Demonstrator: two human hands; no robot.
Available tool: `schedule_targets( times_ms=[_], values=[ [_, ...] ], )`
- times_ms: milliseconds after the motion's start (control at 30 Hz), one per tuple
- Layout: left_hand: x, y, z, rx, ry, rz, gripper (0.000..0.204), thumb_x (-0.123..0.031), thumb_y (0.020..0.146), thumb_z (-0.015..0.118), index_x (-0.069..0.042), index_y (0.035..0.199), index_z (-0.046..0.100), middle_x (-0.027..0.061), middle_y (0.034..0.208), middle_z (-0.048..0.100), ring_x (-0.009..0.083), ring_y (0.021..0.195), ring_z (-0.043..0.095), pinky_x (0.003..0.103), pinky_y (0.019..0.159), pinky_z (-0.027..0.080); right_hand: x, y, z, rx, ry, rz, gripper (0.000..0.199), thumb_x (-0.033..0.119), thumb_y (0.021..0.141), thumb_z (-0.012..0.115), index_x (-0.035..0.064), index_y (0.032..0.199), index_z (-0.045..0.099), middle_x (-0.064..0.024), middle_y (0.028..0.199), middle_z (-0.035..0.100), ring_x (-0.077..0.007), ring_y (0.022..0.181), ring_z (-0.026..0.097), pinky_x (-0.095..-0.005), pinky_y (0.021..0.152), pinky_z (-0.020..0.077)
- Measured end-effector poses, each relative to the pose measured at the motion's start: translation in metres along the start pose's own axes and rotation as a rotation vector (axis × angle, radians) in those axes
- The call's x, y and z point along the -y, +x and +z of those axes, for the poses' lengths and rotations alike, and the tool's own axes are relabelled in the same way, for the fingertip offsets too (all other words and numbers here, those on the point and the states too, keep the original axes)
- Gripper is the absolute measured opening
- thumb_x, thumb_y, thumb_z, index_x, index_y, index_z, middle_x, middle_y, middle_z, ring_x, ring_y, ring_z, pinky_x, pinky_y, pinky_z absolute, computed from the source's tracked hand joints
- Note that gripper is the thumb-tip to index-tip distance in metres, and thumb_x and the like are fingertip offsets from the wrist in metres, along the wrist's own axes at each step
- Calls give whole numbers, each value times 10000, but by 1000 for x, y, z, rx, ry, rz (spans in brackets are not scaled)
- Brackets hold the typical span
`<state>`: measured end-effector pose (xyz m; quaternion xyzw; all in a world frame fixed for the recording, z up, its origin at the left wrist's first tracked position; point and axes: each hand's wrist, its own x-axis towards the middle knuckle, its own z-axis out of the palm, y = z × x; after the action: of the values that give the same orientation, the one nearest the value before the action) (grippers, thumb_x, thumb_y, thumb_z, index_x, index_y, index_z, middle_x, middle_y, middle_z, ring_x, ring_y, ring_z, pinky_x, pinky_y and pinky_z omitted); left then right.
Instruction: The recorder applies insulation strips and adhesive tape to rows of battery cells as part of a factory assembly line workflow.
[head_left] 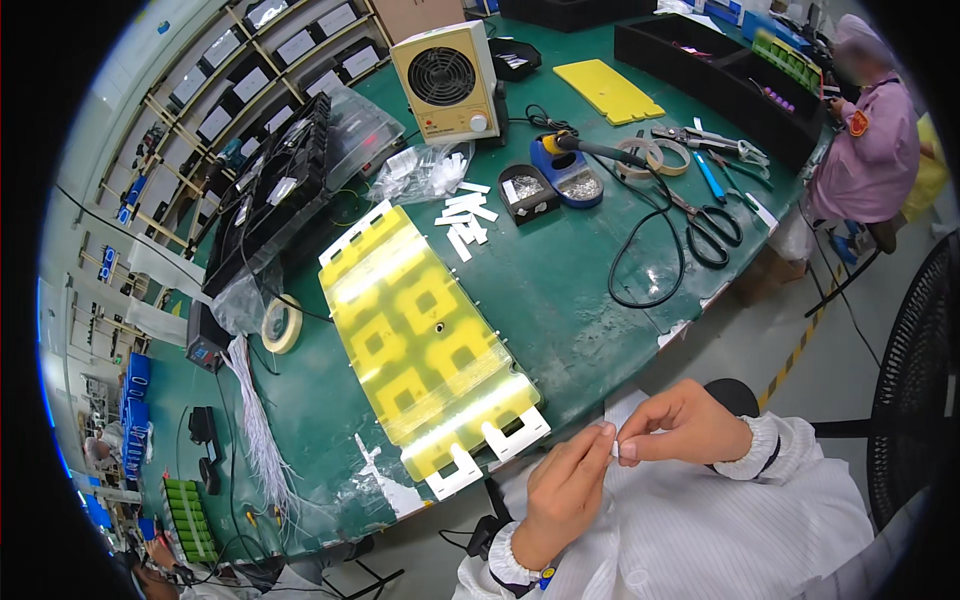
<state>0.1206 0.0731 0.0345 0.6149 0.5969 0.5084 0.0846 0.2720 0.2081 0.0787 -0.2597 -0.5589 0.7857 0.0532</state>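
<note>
My left hand (568, 488) and my right hand (692, 424) meet over my lap, just off the table's front edge. Between their fingertips is a small white piece (615, 450), mostly covered, so its exact kind is hard to make out. Both hands are closed in a pinch on it. Left of them, a long yellow translucent panel (410, 330) lies on the green table, with white notched end pieces (520, 432) sticking out at its near end. Beyond the panel lie several loose white strips (465, 218), beside a clear bag (430, 170) of white pieces.
On the green table (560, 290) stand a fan unit (447, 85) and a soldering iron stand (575, 180). Scissors (712, 235), a tape roll (282, 324), a bundle of white wires (258, 430) and black trays (720, 80) lie around. At far right sits a person (870, 150) in pink.
</note>
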Motion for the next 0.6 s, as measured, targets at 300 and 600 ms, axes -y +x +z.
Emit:
schedule_targets(
  times_ms=[300,600],
  values=[
    [5,4,7,21,4,39,380,88,751,700,40,1126,663,187,1023,680,318,810,680,341,711,544,-2,-5,-6,-86,-192,-93,194,141,899,708,-28,994,716,-58,865,714,-90,808,632,-251,736,508],
    [15,-14,1,37,58,-62,292,86,905,573,7,1181,625,193,1130,652,318,982,655,320,849,517,-8,23,-3,91,-97,-59,203,137,913,700,-45,1004,697,-58,879,708,-92,838,635,-240,759,516]
  ],
)
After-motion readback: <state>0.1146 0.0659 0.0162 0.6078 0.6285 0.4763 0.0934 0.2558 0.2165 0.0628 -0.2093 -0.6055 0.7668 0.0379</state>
